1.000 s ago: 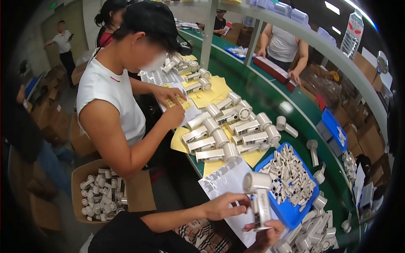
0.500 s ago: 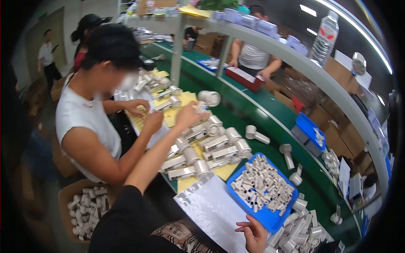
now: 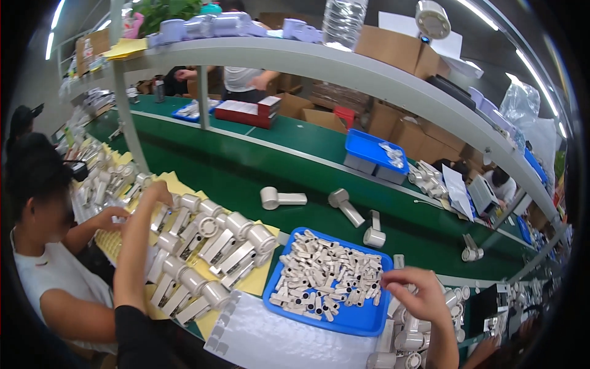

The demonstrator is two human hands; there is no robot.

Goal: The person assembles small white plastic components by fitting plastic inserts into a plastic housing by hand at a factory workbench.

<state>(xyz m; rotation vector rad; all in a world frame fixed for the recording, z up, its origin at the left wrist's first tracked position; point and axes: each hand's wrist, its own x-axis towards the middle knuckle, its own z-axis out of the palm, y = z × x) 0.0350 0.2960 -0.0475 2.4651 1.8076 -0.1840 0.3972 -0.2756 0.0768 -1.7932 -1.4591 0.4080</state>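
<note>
One left hand (image 3: 158,194) at the far left end of rows of white handheld fans (image 3: 218,246) on yellow sheets (image 3: 258,278), with fingers partly hidden — cannot tell how far apart, or whether around a fan. Rightward, a blue tray (image 3: 316,327) of small white parts (image 3: 335,267). Over the right rim, a right hand (image 3: 421,294) with empty, loosely curled fingers — heaped fans (image 3: 409,338) just nearer.

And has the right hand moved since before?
Yes, rightward: the right hand went from the near side of the blue tray to its right end.
</note>
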